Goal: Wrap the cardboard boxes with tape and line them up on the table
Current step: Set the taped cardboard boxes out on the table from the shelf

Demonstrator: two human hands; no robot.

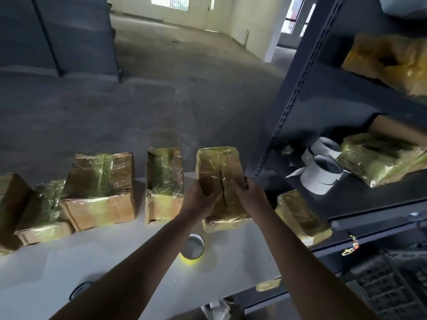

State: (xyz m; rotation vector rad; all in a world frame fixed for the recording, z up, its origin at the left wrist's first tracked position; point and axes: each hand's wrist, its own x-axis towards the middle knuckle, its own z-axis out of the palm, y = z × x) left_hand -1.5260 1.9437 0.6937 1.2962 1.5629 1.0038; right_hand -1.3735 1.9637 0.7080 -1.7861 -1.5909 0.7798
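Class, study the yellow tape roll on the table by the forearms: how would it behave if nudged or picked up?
The tape roll lies flat on the table, so a nudge would likely slide it, not roll it. On edge, it would probably roll. Its hollow ring looks stiff and probably light.

Both our arms are bare and reach forward, converging. Our left forearm (129,271) runs up from the lower left, our right forearm (307,257) from the lower right. Our left hand (199,196) curls round the left side of the wrapped box (218,162). Our right hand (250,192) grips its right side. The hands sit level, near each other, not touching.
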